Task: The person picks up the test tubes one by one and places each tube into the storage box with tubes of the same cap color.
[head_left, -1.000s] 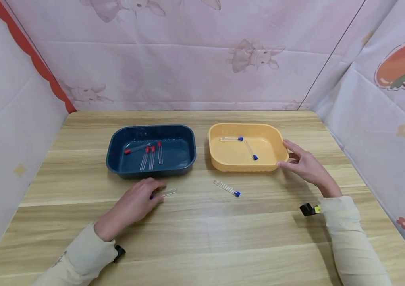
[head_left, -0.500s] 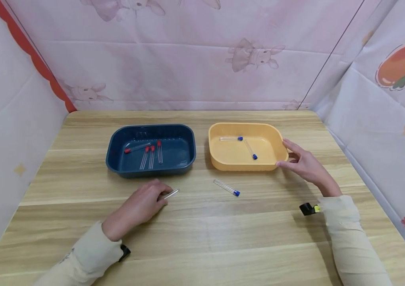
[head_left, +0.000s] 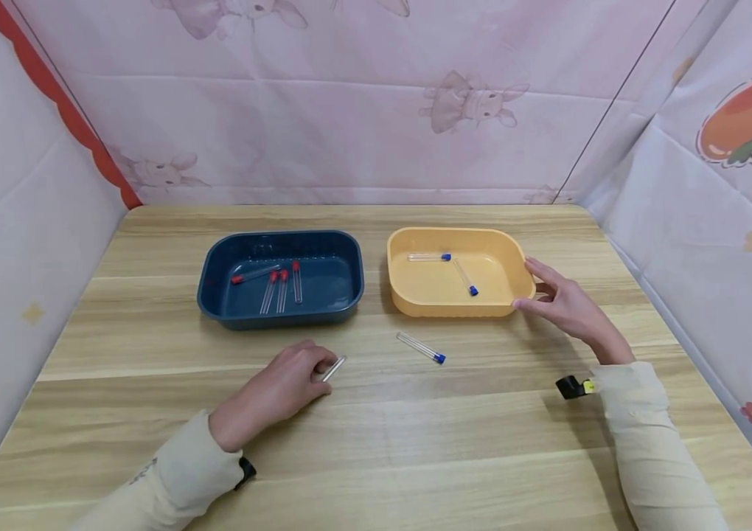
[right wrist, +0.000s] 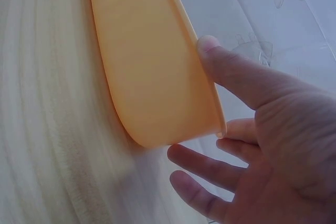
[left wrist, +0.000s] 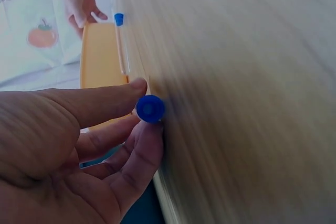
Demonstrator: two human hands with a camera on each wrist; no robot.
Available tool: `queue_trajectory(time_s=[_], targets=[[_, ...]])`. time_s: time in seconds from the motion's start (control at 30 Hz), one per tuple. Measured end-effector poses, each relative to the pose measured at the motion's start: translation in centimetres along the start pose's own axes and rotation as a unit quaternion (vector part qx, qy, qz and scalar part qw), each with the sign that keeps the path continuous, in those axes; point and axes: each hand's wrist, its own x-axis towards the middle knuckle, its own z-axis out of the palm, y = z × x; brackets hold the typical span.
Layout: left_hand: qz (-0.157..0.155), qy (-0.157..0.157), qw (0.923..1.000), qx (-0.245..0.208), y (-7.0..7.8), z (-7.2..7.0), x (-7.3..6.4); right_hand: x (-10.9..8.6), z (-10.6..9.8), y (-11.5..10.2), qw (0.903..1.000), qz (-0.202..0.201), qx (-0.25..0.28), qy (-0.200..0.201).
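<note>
My left hand pinches a clear test tube between thumb and fingers, low over the table in front of the dark blue basin. The tube's blue cap faces the camera in the left wrist view. My right hand holds the right end of a yellow basin, thumb on the rim and fingers around the end wall. Inside that basin lie two blue-capped tubes, one of them a tube lying slantwise. Another blue-capped test tube rests on the table before it.
Several red-capped test tubes lie in the dark blue basin. Both basins stand side by side on the wood-grain table. Printed cloth walls enclose the table's back and sides.
My left hand has moved right and slightly toward me with the test tube, which has turned more steeply and now shows only its clear end. The right hand and both basins stay put.
</note>
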Motion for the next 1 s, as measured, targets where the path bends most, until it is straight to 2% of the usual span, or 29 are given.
queue_trajectory(time_s=[0.2, 0.5, 0.73, 0.87, 1.0], targets=[[-0.009, -0.012, 0.9999, 0.004, 1.2, 0.4, 0.3, 0.0, -0.2, -0.2, 1.0000, -0.001, 0.002, -0.001], [-0.034, -0.047, 0.9983, 0.009, 2.7, 0.6, 0.7, 0.1, -0.4, -0.4, 1.0000, 0.001, -0.002, -0.006], [-0.038, -0.038, 0.9984, 0.016, 3.0, 0.6, 0.7, 0.2, -0.6, -0.5, 1.0000, 0.000, 0.006, -0.007], [-0.049, -0.039, 0.9973, 0.039, 3.0, 0.5, 0.6, 0.2, -0.7, -0.6, 0.9999, 0.001, 0.006, -0.009], [-0.047, -0.047, 0.9961, 0.059, 2.7, 0.1, 0.6, 0.2, -0.8, -0.7, 0.9999, -0.001, 0.008, -0.011]])
